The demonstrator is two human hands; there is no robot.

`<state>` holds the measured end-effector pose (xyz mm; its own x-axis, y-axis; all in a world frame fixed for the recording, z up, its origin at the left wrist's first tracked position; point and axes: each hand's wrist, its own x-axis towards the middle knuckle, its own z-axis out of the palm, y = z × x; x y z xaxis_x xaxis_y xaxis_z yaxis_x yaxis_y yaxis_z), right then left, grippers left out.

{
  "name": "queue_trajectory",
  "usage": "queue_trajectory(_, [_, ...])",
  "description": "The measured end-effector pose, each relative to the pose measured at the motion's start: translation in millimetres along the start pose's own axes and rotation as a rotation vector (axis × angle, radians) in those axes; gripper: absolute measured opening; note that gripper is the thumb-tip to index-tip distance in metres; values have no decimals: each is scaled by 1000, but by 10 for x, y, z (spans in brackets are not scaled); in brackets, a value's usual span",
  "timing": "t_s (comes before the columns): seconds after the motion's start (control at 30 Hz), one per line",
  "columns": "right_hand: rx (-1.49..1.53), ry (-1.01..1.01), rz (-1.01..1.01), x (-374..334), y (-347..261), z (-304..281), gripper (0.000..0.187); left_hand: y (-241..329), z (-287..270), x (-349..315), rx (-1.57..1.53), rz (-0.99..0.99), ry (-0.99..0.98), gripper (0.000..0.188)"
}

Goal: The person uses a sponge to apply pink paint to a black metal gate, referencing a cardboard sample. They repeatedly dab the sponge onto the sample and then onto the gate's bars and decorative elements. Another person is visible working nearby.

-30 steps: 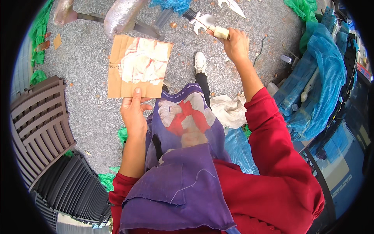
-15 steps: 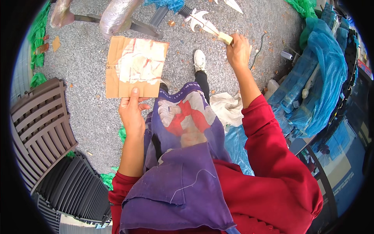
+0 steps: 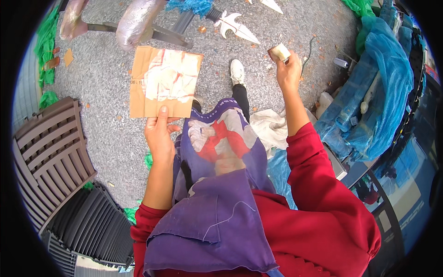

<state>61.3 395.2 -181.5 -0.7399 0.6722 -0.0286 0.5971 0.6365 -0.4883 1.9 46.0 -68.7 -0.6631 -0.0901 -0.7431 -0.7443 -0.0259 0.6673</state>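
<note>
My left hand (image 3: pixel 160 136) grips the near edge of a square piece of cardboard (image 3: pixel 166 82), thumb on top. Pale pinkish-white smears cover much of its upper face. Out to the right, my right hand (image 3: pixel 289 73) is closed on a small pale-yellow sponge-like block (image 3: pixel 280 51), its face turned up. Beyond that hand, to the left, a white spearhead-shaped ornament (image 3: pixel 236 28) points toward it, with a gap between its tip and the block. The ornament joins a dark post (image 3: pixel 214 14).
Brown slatted panels (image 3: pixel 50 152) lean at the left. Blue netting (image 3: pixel 385 87) wraps long pieces at the right, near a small can (image 3: pixel 340 63). Plastic-wrapped parts (image 3: pixel 136 25) and a dark bar (image 3: pixel 171 37) lie far left. A pale cloth (image 3: pixel 267 129) rests beside my legs.
My right hand has drawn the block away from the ornament's tip, toward the right and nearer me, turning it face up. The cardboard has shifted slightly right and nearer.
</note>
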Motion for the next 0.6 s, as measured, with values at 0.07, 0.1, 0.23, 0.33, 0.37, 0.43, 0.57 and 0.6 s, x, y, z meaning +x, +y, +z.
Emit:
queue_trajectory(0.07, [202,-50,133,58,-154,-98,24,8,0,5,-3,-4,6,25])
queue_trajectory(0.1, [253,-102,166,138,-308,-98,24,17,-8,-3,3,-5,6,24])
queue_trajectory(0.23, [292,-218,37,450,-535,126,26,128,23,-33,46,18,-15,23])
queue_trajectory(0.33, [208,-261,243,297,-214,103,30,252,88,-119,18,80,23,24])
queue_trajectory(0.37, [315,-205,286,190,-64,22,31,280,104,-134,2,90,31,24])
queue_trajectory(0.43, [438,-144,391,-99,410,-171,32,323,125,-194,-25,99,50,23])
queue_trajectory(0.57, [470,-174,467,-439,919,-439,30,500,242,-274,-92,152,103,22])
queue_trajectory(0.6, [464,-219,480,-426,943,-531,30,503,313,-309,-114,159,123,23])
